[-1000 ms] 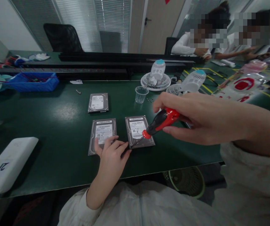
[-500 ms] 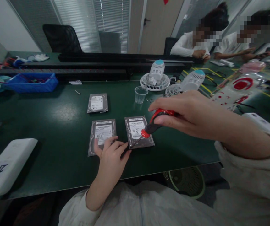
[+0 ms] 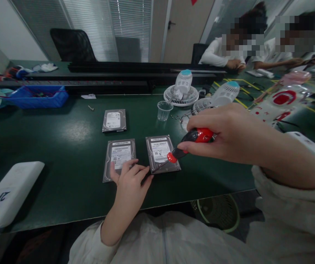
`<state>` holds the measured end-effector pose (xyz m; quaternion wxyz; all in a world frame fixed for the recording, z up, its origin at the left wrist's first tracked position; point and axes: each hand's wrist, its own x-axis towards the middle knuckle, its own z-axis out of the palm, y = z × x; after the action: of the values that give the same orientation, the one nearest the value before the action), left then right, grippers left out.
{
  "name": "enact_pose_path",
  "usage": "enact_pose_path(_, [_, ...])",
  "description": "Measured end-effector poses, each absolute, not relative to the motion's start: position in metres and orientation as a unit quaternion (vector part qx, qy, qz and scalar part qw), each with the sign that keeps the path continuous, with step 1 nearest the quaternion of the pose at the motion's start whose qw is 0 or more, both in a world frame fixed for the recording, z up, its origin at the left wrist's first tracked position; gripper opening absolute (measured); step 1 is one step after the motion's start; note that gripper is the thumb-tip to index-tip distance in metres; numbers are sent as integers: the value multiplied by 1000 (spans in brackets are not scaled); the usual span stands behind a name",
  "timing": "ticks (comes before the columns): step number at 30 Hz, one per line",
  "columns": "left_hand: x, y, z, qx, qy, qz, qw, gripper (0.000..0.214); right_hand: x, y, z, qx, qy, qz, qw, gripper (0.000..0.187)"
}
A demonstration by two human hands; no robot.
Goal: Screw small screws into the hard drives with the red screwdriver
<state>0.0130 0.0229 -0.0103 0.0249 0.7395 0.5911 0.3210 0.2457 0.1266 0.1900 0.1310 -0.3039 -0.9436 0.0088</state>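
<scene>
My right hand (image 3: 220, 134) is wrapped round the red and black handle of a screwdriver (image 3: 191, 141). Its thin shaft slants down to the left, with the tip at the near left corner of a hard drive (image 3: 160, 150) lying label up. My left hand (image 3: 131, 183) has its fingers spread, some resting over a second hard drive (image 3: 121, 150) to the left. Its index finger and thumb are at the first drive's corner, beside the screwdriver tip; exact contact there is hidden. Farther back lies a third hard drive (image 3: 114, 120).
A clear plastic cup (image 3: 163, 112) stands behind the drives, with small screws (image 3: 175, 117) beside it. White fan parts (image 3: 183, 90) lie farther back. At left are a blue tray (image 3: 39, 99) and a white power bank (image 3: 13, 194). Two people sit across at right.
My right hand has shifted slightly right and regripped, and the screwdriver handle is turned and lies lower. The left hand and the drives stay put.
</scene>
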Motion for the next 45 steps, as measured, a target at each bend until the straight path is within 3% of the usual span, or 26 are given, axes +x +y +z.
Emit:
enact_pose_path(4, [16,22,-8,735,593,329,22,13,244,124,189,-264,-950,56,155,25])
enact_pose_path(8, [19,23,-6,723,602,336,25,15,242,125,184,-198,-959,89,182,18])
enact_pose_path(13, [16,24,-10,732,597,326,25,15,241,125,188,-149,-967,140,153,8])
enact_pose_path(17, [14,24,-13,733,599,321,30,14,243,119,198,-152,-971,147,110,16])
enact_pose_path(24, [13,24,-13,740,590,323,24,12,242,115,199,-212,-969,65,106,17])
enact_pose_path(28, [15,24,-10,737,586,338,18,10,238,112,198,-231,-970,16,74,31])
enact_pose_path(36, [19,23,-7,723,597,347,19,9,241,106,209,-225,-972,44,41,8])
enact_pose_path(40, [18,23,-8,727,593,345,15,8,242,110,206,-259,-965,5,46,31])
enact_pose_path(45, [15,24,-9,737,586,336,14,9,238,112,200,-296,-953,5,72,38])
